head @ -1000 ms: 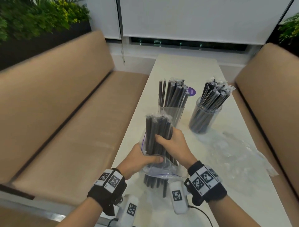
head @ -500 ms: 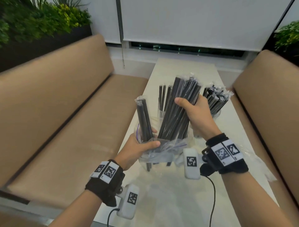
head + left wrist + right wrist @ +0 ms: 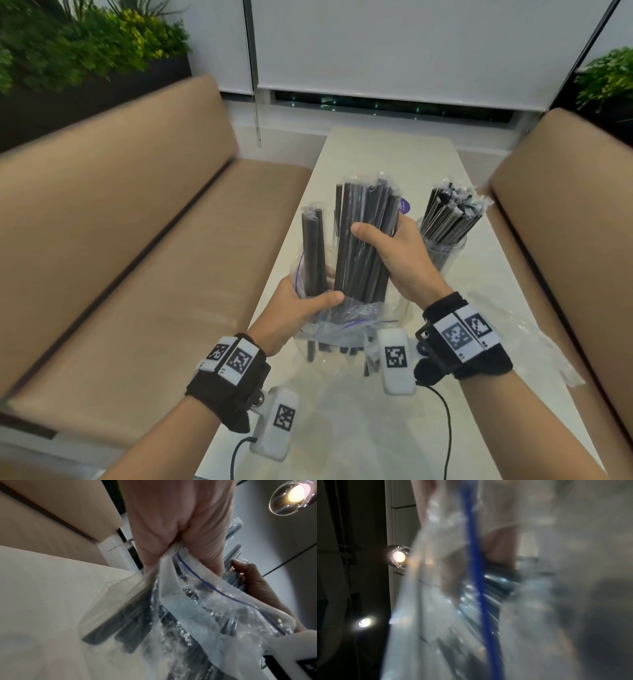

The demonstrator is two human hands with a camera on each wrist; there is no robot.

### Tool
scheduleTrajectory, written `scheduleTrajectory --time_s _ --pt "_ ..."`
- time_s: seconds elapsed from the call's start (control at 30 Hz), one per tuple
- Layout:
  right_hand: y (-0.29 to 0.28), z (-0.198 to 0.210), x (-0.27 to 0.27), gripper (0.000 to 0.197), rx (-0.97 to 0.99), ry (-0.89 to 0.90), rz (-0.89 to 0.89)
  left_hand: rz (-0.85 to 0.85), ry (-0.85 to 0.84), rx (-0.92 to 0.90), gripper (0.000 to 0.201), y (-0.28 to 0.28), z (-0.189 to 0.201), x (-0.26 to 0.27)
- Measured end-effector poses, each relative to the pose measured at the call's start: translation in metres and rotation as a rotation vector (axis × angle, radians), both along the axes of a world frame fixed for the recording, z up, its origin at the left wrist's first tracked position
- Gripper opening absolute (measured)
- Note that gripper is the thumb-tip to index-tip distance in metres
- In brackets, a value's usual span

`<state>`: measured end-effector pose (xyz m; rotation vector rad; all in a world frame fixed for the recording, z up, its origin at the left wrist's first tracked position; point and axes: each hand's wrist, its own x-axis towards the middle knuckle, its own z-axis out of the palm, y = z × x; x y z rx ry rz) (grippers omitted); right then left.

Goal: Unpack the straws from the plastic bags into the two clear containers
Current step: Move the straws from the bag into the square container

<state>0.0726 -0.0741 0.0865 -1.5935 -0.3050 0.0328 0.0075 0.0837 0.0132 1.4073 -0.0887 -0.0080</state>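
My right hand (image 3: 383, 246) grips a thick bundle of black wrapped straws (image 3: 363, 240), drawn most of the way up out of a clear zip bag (image 3: 339, 318). My left hand (image 3: 301, 305) holds that bag (image 3: 197, 595) by its mouth, with a few straws (image 3: 313, 253) still standing in it. Behind the bundle the left clear container is almost hidden. The right clear container (image 3: 445, 253) stands full of straws (image 3: 448, 212). The right wrist view is blurred plastic with the bag's blue zip line (image 3: 477, 574).
The narrow white table (image 3: 394, 154) runs between two tan benches, one left (image 3: 137, 257) and one right (image 3: 565, 222). An emptied crumpled plastic bag (image 3: 524, 335) lies on the table at the right. A purple round sticker (image 3: 406, 205) shows behind the bundle.
My right hand has lifted the bundle of straws up out of the bag while the left hand kept hold of the bag; a few straws stayed behind in it.
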Motion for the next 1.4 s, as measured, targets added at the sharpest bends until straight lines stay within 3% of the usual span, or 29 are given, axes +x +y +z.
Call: scheduleTrajectory --time_s 0.37,0.47,0.63,0.77,0.87,1.03,1.2,1.4 --pt "-0.027 0.081 0.051 0.009 0.319 -0.027 -0.223 0.074 0.024 -0.031 0.031 0.011 -0.003 0.008" --pt "-0.029 0.098 0.069 0.014 0.395 -0.111 -0.306 0.074 0.069 -0.028 0.029 0.012 -0.007 0.007" --pt "-0.012 0.097 0.099 0.017 0.24 -0.316 -0.419 0.084 0.14 -0.031 0.028 0.015 -0.02 0.0" --pt "0.016 0.064 0.102 0.029 0.04 -0.379 -0.422 0.104 0.173 -0.029 0.028 0.019 -0.028 -0.005" --pt "0.029 0.026 0.101 0.032 -0.073 -0.338 -0.397 0.101 0.179 -0.017 0.027 0.023 -0.032 -0.009" --pt "0.027 -0.02 0.101 0.031 -0.093 -0.231 -0.433 0.105 0.215 0.013 0.045 0.028 -0.037 -0.014" --pt "0.017 -0.019 0.103 0.048 -0.204 -0.177 -0.369 0.109 0.203 0.046 0.036 0.028 -0.038 -0.014" --pt "-0.007 0.012 0.101 0.074 -0.296 -0.138 -0.258 0.108 0.185 0.046 0.028 0.03 -0.032 -0.006"
